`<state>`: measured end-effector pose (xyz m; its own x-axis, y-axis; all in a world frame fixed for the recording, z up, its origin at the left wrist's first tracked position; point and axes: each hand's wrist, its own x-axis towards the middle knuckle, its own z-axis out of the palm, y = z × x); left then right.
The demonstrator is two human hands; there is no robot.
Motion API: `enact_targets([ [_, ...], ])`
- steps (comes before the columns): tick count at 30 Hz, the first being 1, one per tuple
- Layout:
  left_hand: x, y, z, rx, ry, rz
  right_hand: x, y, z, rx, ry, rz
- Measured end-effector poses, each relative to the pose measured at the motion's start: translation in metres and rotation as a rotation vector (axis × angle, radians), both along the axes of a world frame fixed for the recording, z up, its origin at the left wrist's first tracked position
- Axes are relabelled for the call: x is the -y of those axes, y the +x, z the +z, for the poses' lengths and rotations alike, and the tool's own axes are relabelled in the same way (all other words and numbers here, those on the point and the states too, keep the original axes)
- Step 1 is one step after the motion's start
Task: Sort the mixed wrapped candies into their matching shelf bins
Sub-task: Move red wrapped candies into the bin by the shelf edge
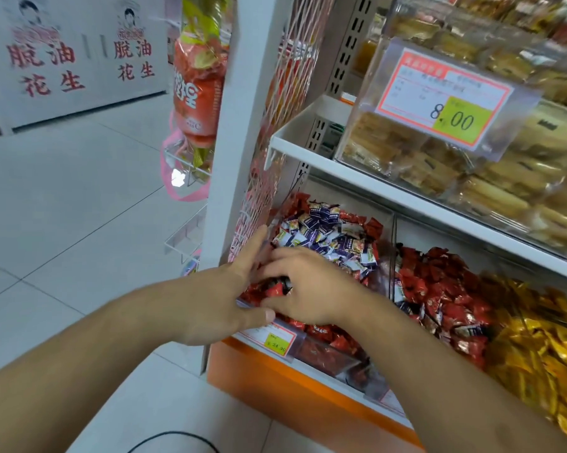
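both hands in the left candy bin

your landmark is the clear left bin (311, 346) on the lower shelf. your left hand (223, 299) lies over its front left corner, fingers straight and spread toward the back of the bin, thumb resting along the front rim. your right hand (308, 286) sits just right of it, above the front of the bin, fingers curled down round a few red candies (277, 289); the two hands touch. behind your hands, inside the bin, a heap of purple-and-white candies (324, 237) lies on top of more red ones. a yellow price tag (275, 342) hangs on the bin's front wall, under your left thumb. right of the bin, past a clear divider, the next bin (439, 299) holds red candies with a few purple-and-white ones mixed in, and further right lie yellow candies (543, 341). above the bin, the upper shelf (373, 181) carries a clear box of biscuits (439, 165).
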<state>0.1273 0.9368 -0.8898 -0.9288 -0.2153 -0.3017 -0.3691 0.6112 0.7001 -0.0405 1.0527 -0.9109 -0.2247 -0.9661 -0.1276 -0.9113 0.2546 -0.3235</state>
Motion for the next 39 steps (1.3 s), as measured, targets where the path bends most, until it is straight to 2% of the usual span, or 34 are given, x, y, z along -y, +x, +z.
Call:
enact_targets([
  [7,0.001,0.002,-0.002,0.003,0.084,0.003,-0.019,-0.02,0.012,-0.223,0.097,-0.076],
  [14,0.0,0.001,-0.001,0.004,0.064,-0.012,-0.035,-0.023,0.027,-0.298,0.037,-0.154],
  [21,-0.003,0.002,0.002,0.025,0.006,-0.01,-0.045,-0.024,0.031,-0.416,-0.111,-0.301],
  [24,-0.002,0.002,0.0,0.027,-0.007,-0.009,-0.047,-0.026,0.033,-0.376,-0.108,-0.321],
  [28,-0.001,0.002,-0.003,0.025,-0.006,-0.009,-0.055,-0.021,0.042,-0.029,-0.168,-0.274],
  [36,-0.005,-0.004,-0.004,-0.014,-0.067,0.014,-0.103,-0.005,0.037,-0.323,-0.194,-0.357],
  [39,-0.011,-0.006,-0.001,-0.088,-0.141,0.038,-0.123,0.004,0.03,-0.299,-0.141,-0.439],
])
